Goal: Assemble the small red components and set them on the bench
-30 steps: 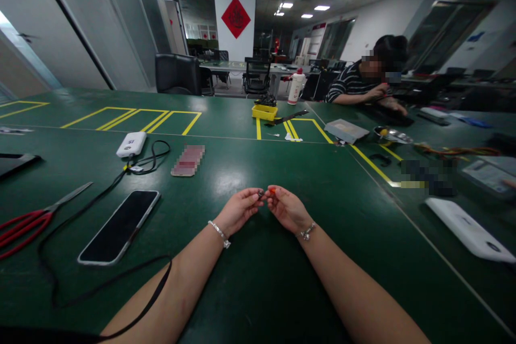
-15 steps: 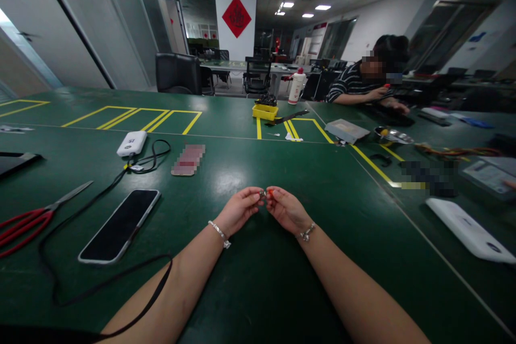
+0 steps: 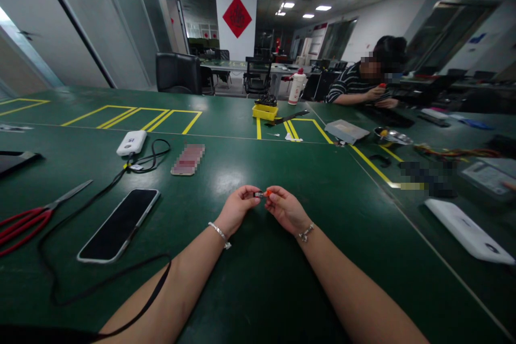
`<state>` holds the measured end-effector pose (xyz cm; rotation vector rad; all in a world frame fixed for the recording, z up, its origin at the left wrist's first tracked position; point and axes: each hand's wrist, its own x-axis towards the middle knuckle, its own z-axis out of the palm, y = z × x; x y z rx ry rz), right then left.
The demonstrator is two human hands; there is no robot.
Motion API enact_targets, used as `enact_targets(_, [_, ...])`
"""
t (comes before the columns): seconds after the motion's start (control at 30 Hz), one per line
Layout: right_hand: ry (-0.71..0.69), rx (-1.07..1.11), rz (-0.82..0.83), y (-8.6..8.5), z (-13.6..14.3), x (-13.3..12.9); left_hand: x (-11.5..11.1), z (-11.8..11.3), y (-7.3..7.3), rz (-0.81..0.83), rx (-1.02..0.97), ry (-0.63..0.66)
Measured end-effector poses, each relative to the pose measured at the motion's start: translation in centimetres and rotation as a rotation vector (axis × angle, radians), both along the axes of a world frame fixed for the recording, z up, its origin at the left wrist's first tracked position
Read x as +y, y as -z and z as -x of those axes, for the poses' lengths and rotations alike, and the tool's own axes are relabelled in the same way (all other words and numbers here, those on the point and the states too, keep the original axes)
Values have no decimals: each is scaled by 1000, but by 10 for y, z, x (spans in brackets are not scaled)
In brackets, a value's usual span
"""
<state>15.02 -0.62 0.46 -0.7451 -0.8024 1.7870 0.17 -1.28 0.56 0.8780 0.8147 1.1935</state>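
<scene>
My left hand (image 3: 238,207) pinches a small dark and metallic piece (image 3: 258,194) between thumb and fingertips, above the green tabletop (image 3: 226,290). Facing it, my right hand (image 3: 288,210) is closed on a small orange-red piece (image 3: 268,193). The two pieces meet end to end or nearly so; whether they are joined I cannot tell. Fingers hide part of both, and they are too small for me to name their kind. Both wrists wear bracelets.
On the left lie red-handled scissors (image 3: 30,220), a black-screened phone (image 3: 119,226), and a white power bank (image 3: 131,143) with a black cord. A yellow box (image 3: 265,112) stands ahead. Rightward are another white device (image 3: 467,231) and a co-worker (image 3: 358,83) at the far side.
More of the dark metallic piece shows between my left fingertips, and the orange-red piece shows more at my right fingertips. The co-worker's hands have moved slightly.
</scene>
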Motion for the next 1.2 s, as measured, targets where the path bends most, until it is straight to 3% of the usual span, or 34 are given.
enact_targets(0.23, [131,-204,-97,7,7,0,-2,-3,-5,-160,402,-163])
enact_targets(0.37, [236,-348,-136,10,10,-1,-4,-3,-6,-257,528,-235])
enact_targets(0.53, [318,-411,-118,4,16,-8,-6,-3,-6,-324,568,-306])
enact_targets(0.73, [316,-426,-142,2,20,-14,-8,-4,-8,-329,600,-378])
enact_targets(1.0, [297,-513,-267,5,18,-16,-10,-2,-7,-326,533,-384])
enact_targets(1.2, [292,-550,-348,5,16,-19,-12,0,-6,-418,617,-400])
